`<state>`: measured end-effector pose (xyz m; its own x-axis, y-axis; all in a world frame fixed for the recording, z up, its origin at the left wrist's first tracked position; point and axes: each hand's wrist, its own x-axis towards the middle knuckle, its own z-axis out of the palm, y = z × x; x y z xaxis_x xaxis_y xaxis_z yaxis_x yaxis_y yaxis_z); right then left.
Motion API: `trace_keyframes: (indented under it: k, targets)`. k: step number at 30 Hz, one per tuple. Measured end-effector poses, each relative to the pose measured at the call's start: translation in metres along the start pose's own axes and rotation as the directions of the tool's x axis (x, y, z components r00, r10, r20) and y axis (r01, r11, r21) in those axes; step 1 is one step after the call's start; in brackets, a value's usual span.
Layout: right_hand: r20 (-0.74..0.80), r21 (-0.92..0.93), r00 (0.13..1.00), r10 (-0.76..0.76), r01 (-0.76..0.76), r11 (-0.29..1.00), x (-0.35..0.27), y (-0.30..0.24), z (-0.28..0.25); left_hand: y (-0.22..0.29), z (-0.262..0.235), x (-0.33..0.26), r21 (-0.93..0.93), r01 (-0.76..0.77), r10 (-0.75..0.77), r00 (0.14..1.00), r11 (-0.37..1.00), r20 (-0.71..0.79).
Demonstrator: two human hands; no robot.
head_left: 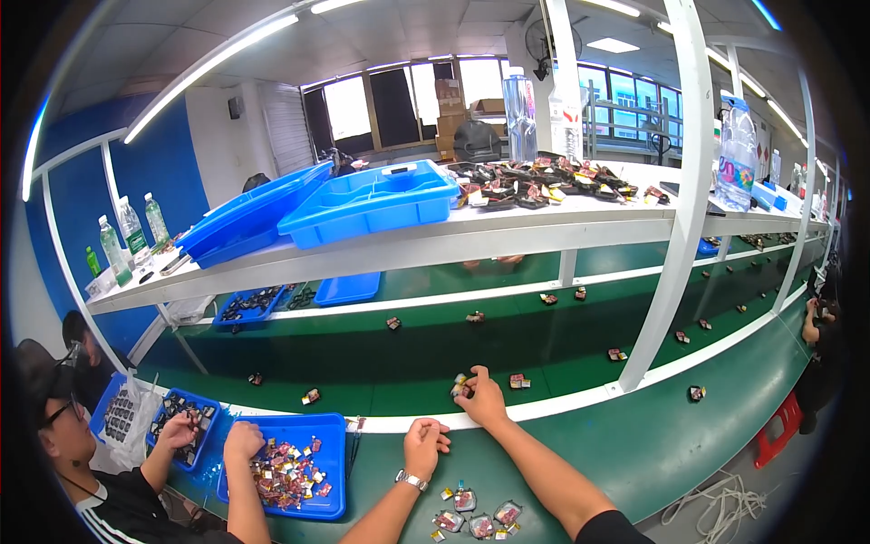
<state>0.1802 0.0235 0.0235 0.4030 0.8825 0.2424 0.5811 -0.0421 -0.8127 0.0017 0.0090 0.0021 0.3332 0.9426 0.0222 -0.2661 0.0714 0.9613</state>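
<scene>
My right hand [482, 399] reaches over the white rail onto the green conveyor belt [344, 358]. Its fingers close on a small electronic assembly [459, 387] with silver and yellow parts. Another small assembly [519, 382] lies on the belt just right of it. On the near side of the rail, my left hand [425, 444], with a metal watch [411, 479] at the wrist, is curled closed; what its fingers hold, if anything, is hidden. Between my forearms, several clear-cased assemblies [481, 525] lie in a group on the green worktop [589, 453].
At left, a co-worker's hand [243, 442] is over a blue tray [333, 490] of small red and yellow parts. A white post [675, 227] rises at right. Overhead, the shelf [580, 218] bears blue trays [372, 213], a heap of assemblies [544, 181] and bottles [736, 154].
</scene>
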Motion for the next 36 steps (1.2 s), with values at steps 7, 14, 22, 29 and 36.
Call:
trace_keyframes:
  k: [7,14,22,29,36]
  targets:
    - [0.497,0.119,0.750,-0.437,0.440,0.890,-0.063,-0.043,-0.074,0.027,-0.020,0.003,-0.106,0.431,-0.323,0.796,0.896,0.512]
    - [0.246,0.046,0.817,-0.522,0.528,0.848,-0.092,-0.025,-0.071,0.024,-0.004,-0.005,-0.037,0.402,-0.319,0.776,0.915,0.545]
    - [0.012,-0.213,0.804,-0.594,0.582,0.784,-0.103,-0.027,-0.054,0.008,0.006,-0.014,-0.117,0.265,-0.204,0.903,0.957,0.377]
    - [0.089,-0.205,0.806,-0.586,0.590,0.781,-0.095,-0.015,-0.052,0.008,0.013,-0.015,-0.034,0.211,-0.185,0.911,0.977,0.368]
    - [0.234,-0.111,0.767,-0.598,0.632,0.767,-0.090,-0.013,-0.066,0.012,0.013,-0.018,0.050,0.206,-0.209,0.898,0.977,0.388]
